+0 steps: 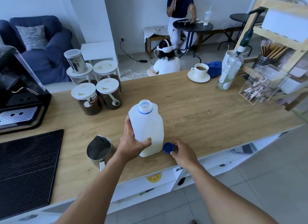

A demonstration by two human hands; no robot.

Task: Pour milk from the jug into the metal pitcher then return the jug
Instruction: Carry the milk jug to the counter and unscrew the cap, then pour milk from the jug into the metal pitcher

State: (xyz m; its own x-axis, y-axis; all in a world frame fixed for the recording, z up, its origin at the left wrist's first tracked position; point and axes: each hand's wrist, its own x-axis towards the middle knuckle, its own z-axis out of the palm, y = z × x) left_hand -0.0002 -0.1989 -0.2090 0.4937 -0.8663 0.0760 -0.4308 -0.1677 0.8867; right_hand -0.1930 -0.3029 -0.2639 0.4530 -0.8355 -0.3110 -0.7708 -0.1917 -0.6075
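A white plastic milk jug (pixel 147 125) stands upright on the wooden counter (pixel 191 107), its mouth uncapped with a blue ring around the neck. My left hand (pixel 131 142) grips its lower left side. The blue cap (pixel 168 147) lies against the jug's right base, and my right hand (pixel 182 151) pinches it between the fingertips. The metal pitcher (pixel 99 149) stands just left of my left wrist, handle toward me; a little milk shows in the jug's bottom.
Coffee jars with white lids (pixel 96 90) stand behind the jug at the left. A black espresso machine (pixel 18 97) and a black drip mat (pixel 26 170) fill the left side. A cup on a saucer (pixel 200 72), a bottle (pixel 229 70) and a clear box (pixel 261 85) stand far right.
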